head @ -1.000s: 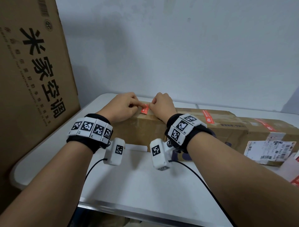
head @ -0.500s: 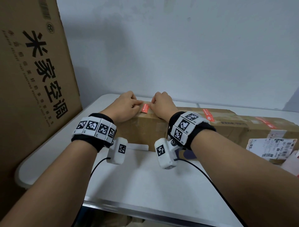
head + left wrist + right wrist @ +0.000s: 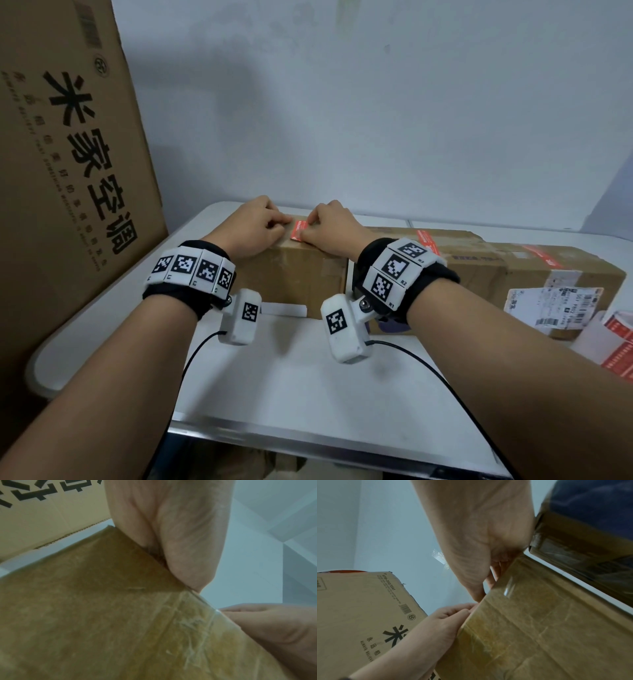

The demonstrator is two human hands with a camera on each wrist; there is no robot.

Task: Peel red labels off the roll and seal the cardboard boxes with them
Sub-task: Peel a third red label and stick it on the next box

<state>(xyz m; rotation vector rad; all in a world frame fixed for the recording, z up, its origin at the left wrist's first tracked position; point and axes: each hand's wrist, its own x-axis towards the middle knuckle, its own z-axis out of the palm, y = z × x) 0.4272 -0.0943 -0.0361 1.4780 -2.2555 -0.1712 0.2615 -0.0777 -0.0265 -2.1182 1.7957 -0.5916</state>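
Fingers of both hands curl down onto the box [image 3: 294, 274] top, mid-frame in the head view: left hand [image 3: 255, 228] sits just left of the red label [image 3: 298, 230], right hand [image 3: 334, 229] just right of it, fingertips on or at its edges. Looks like pressing, not pinching; can't confirm whether either thumb has hold of a label corner, tips are hidden behind knuckles. Wrist views only show palm heels resting on the taped top edge of the box, label out of sight there. Label lies flat across the top near the front edge, probably over the flap seam, which would be why both hands bracket it: smoothing outward from the middle so it bonds without wrinkles. Heels on the box edge likely steady the hands and keep the box from sliding on the table [image 3: 291, 394]. Two more boxes to the right, mid-right of frame, already carry red labels [image 3: 426, 240], so this one reads as the last of the row, step nearly done. Label roll [image 3: 616, 346] sits at the right edge of frame, within reach of the right hand. Big carton [image 3: 68, 171] stands at the left, not involved. Risk: old glossy tape on the box may give weak adhesion.
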